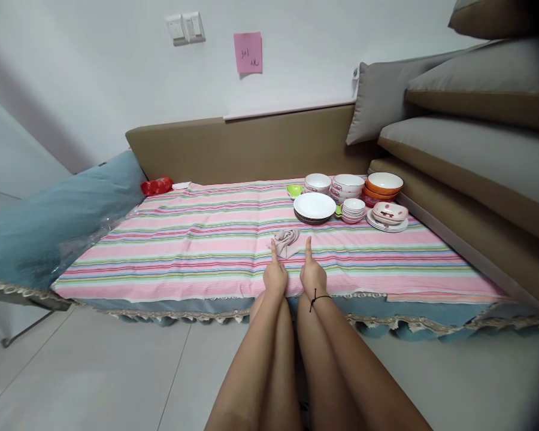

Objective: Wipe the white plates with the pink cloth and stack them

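My left hand (275, 276) rests at the front of the striped cloth, index finger stretched forward and the other fingers curled. Nothing is in it, and its fingertip reaches the left side of a crumpled pale pink cloth (286, 242). To the right, my right hand (313, 276) has the same pose and is empty, with a thin black cord on the wrist. Beyond them stands a stack of plates (315, 205), white on top and dark below. Beside it are small white bowls (353, 206) and an oval spotted dish (390, 211) on white plates (377, 224).
Behind are stacked white bowls (318, 181), more white bowls (348, 182), orange bowls (385, 182) and a green dish (294, 191). Grey-brown cushions (476, 143) rise at the right. A red bundle (157, 186) lies far left on the striped cloth (170, 239). A pink note (248, 52) hangs on the wall.
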Tool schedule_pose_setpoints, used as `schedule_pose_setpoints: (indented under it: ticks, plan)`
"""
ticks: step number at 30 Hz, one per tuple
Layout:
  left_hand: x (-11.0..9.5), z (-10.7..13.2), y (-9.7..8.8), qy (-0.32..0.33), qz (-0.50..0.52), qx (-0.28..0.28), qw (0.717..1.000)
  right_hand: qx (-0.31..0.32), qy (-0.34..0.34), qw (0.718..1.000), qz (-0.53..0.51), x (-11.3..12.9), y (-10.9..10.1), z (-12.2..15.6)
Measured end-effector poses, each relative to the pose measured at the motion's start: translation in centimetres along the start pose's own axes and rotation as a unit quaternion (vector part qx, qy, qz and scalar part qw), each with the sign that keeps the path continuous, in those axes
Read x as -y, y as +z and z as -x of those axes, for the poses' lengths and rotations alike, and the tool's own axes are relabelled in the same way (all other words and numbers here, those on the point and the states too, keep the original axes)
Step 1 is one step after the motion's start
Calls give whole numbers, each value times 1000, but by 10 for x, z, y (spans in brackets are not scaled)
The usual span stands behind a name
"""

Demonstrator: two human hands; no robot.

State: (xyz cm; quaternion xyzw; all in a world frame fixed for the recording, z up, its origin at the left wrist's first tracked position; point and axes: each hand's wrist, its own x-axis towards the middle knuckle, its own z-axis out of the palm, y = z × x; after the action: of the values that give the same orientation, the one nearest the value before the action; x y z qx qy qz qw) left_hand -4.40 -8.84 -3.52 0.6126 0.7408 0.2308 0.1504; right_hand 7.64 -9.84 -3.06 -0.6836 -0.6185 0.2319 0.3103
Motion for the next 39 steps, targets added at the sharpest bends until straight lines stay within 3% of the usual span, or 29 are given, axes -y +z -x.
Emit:
schedule_pose_setpoints:
  ticks: [15,24,39]
  plan:
    - [2,2,-2,-2,10,17,1000,-4,35,995,92,7,7,-2]
    - [7,2,1,3,37,2,999,-36,-7,983,177,-2,20,-3]
    - [7,4,-4,-9,19,12,1000,-53,-18,983,175,-5,22,-4]
